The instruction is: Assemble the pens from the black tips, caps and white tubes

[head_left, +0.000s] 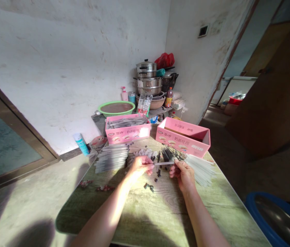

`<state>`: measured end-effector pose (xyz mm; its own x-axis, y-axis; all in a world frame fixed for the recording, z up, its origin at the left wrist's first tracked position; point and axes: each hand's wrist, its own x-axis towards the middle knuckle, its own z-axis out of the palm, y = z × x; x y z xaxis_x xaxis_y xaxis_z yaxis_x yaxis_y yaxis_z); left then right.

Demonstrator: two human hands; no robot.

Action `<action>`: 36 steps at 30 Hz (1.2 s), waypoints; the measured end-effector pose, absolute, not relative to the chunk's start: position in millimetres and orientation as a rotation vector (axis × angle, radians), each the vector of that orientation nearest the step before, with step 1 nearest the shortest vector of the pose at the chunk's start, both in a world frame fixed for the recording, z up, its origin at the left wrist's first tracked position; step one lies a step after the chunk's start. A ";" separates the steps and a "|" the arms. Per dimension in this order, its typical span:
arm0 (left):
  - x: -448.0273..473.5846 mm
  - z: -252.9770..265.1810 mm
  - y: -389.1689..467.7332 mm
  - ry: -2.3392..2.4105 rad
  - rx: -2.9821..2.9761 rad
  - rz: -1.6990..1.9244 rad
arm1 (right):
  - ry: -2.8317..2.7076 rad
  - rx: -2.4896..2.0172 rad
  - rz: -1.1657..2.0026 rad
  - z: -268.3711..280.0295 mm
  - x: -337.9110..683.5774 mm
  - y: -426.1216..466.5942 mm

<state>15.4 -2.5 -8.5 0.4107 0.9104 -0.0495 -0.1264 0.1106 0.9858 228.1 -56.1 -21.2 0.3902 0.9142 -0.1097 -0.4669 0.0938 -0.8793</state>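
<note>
My left hand (141, 165) and my right hand (184, 172) are both closed on a thin translucent tube (163, 163), one at each end, held level over the table. Beyond the tube lie a bunch of thin black rods (170, 153) and a heap of small whitish pieces (147, 153). Small black caps (156, 179) are scattered below it, with a few dark green pieces (149, 187) nearer me. A row of clear tubes with dark ends (112, 158) lies left of my left hand. More translucent tubes (200, 170) fan out right of my right hand.
A pink box (128, 133) full of tubes and a second pink box (183, 140) stand along the back of the wooden table (165, 212). Behind are a green basin (116, 108), stacked steel pots (148, 82) and a bottle (169, 97). A blue tub (253, 202) stands at the right.
</note>
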 end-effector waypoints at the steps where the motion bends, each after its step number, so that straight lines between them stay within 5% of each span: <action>1: 15.6 -7.7 -3.0 0.833 1.215 0.922 | -0.546 -1.018 1.104 -20.9 228.0 -56.3; 36: 18.4 -9.1 -3.9 0.864 1.295 0.986 | -0.518 -1.036 1.093 -25.1 228.9 -54.9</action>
